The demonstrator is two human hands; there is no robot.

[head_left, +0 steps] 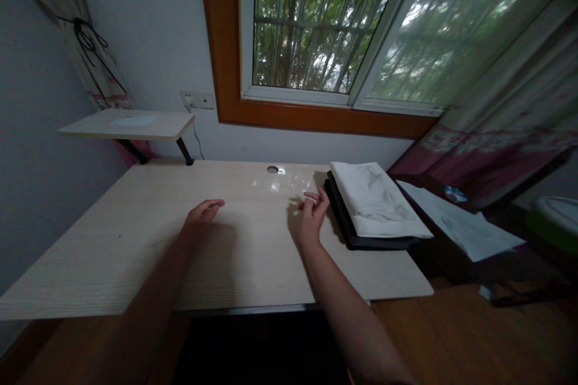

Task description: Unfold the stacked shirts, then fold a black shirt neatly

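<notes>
My left hand (204,212) hovers over the pale wooden desk (253,264), fingers stretched out toward the middle with nothing held. Farther right, my right hand (313,212) is raised with its fingers loosely bent and apart, and it holds nothing. Close beside that hand lies a folded white cloth (379,201), on top of a folded black cloth (339,210). A narrow gap shows between my right fingers and this stack.
A small raised shelf (85,126) on black legs stands at the desk's back left, with a pale sheet on it. A cable hole (272,169) sits near the back edge. Papers (460,222) lie on a dark surface at the right. A window (329,24) is behind.
</notes>
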